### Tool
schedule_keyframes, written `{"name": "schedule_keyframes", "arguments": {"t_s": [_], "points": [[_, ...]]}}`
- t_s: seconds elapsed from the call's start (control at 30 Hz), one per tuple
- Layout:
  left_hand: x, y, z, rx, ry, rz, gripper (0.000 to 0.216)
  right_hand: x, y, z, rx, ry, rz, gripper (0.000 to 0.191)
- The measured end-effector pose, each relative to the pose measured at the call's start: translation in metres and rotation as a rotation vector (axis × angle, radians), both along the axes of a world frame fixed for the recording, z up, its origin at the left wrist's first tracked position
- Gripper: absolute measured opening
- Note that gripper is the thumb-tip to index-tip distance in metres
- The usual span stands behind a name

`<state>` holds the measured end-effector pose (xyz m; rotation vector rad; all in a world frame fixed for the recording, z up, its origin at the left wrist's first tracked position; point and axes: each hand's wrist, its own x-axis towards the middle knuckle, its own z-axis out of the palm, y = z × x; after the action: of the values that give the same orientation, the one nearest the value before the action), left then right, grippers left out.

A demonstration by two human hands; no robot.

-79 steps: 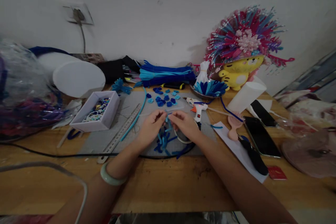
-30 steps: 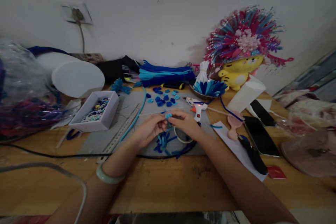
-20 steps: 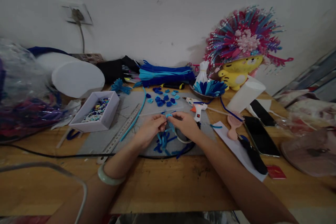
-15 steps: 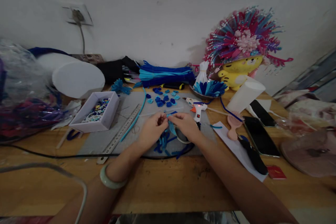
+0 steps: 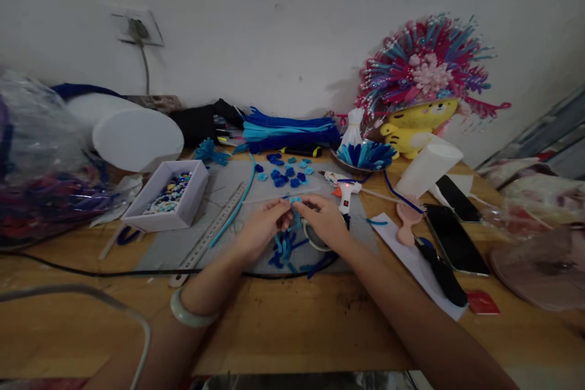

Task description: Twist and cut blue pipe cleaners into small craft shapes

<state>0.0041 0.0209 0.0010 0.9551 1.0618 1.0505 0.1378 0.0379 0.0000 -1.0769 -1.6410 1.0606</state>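
My left hand [image 5: 259,228] and my right hand [image 5: 325,219] meet over a grey mat [image 5: 183,244], fingertips pinched together on a light blue pipe cleaner piece [image 5: 295,200] coiled at its tip. Its tail runs down between the hands. Just below them lies a heap of bent blue pipe cleaner bits [image 5: 286,250]. Small finished blue flowers [image 5: 286,172] lie farther back on the mat. A pale green bangle [image 5: 189,314] sits on my left wrist.
White glue gun [image 5: 343,187], metal ruler [image 5: 214,228], white bead box [image 5: 167,195], blue pipe cleaner bundle [image 5: 286,131], yellow plush with a pink-blue headdress [image 5: 423,88], two phones [image 5: 450,222], pink comb [image 5: 406,219], black cable [image 5: 91,268] across the wooden table [image 5: 292,323].
Both hands stay in the same spot and keep twisting the light blue piece; its coiled tip turned up, dipped between the fingers, and shows on top again.
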Motion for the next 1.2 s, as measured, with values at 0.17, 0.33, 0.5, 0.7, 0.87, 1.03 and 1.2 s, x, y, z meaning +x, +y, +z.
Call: {"name": "schedule_keyframes", "arguments": {"t_s": [0.17, 0.33, 0.5, 0.7, 0.87, 1.03, 1.2], "points": [[-0.003, 0.0, 0.005, -0.288, -0.205, -0.011, 0.011, -0.001, 0.0, -0.003, 0.158, -0.121, -0.002, 0.013], [-0.001, -0.001, 0.0, 0.035, 0.071, 0.034, 0.013, -0.004, -0.003, 0.001, -0.028, -0.062, -0.035, 0.015], [-0.003, -0.006, -0.002, 0.586, 0.727, 0.121, 0.006, -0.007, -0.001, -0.004, -0.32, 0.126, -0.063, 0.022], [-0.002, -0.004, -0.001, 0.416, 0.527, 0.129, 0.013, -0.001, 0.001, -0.001, -0.306, 0.154, 0.016, 0.016], [-0.005, 0.002, 0.003, 0.236, 0.349, 0.022, 0.015, 0.003, 0.001, 0.004, -0.239, 0.074, 0.044, 0.011], [-0.005, 0.003, -0.001, 0.143, 0.222, -0.014, 0.015, -0.002, 0.001, -0.001, -0.335, 0.231, -0.074, 0.008], [0.006, -0.004, -0.004, 0.173, 0.172, 0.131, 0.013, -0.012, -0.003, -0.005, -0.48, 0.485, -0.133, 0.013]]}}
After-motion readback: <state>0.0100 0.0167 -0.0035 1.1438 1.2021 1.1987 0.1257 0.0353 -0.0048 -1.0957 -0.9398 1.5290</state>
